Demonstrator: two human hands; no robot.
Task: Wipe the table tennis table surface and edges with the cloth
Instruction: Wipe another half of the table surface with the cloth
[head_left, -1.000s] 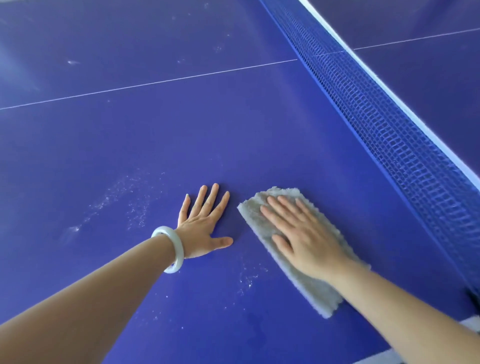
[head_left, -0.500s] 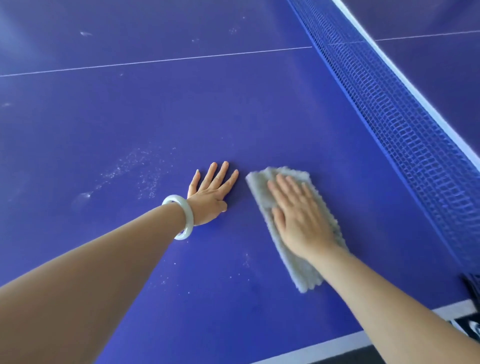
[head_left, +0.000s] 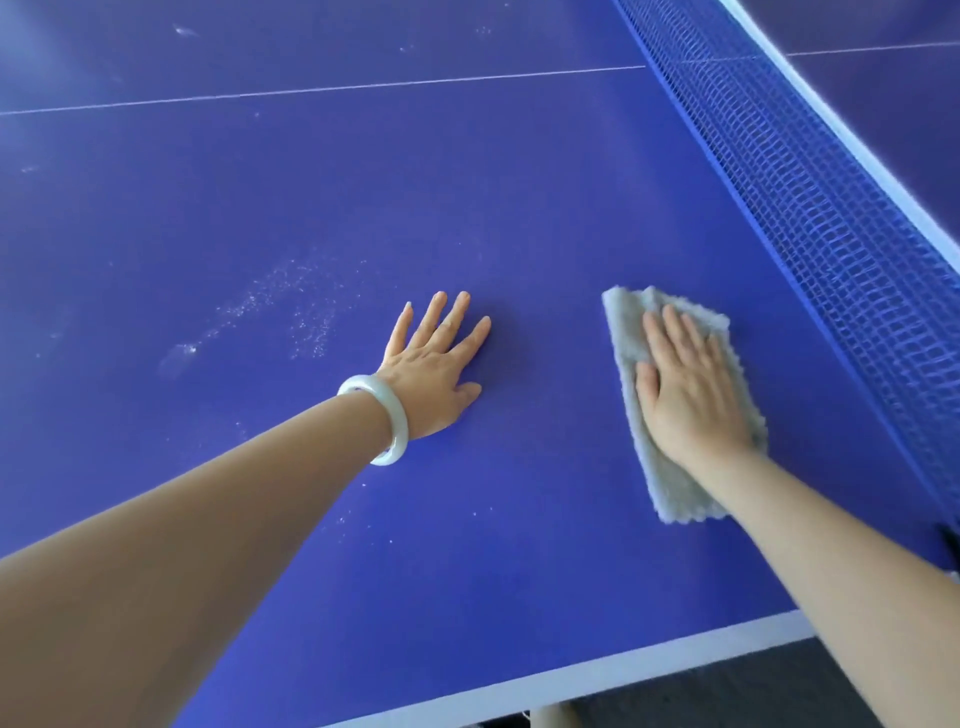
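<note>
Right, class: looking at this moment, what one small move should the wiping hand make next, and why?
Probably slide the cloth leftward under the flat right hand: white specks lie on the table beyond the left hand, while the cloth sits near the net.

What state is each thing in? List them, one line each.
cloth: folded, lying flat on the table under the right hand.
right hand: fingers straight, pressing on the cloth.
left hand: flat on the bare table, fingers spread.
table: white specks left of the left hand.
net: upright, stretched taut.
bracelet: on the left wrist.
</note>
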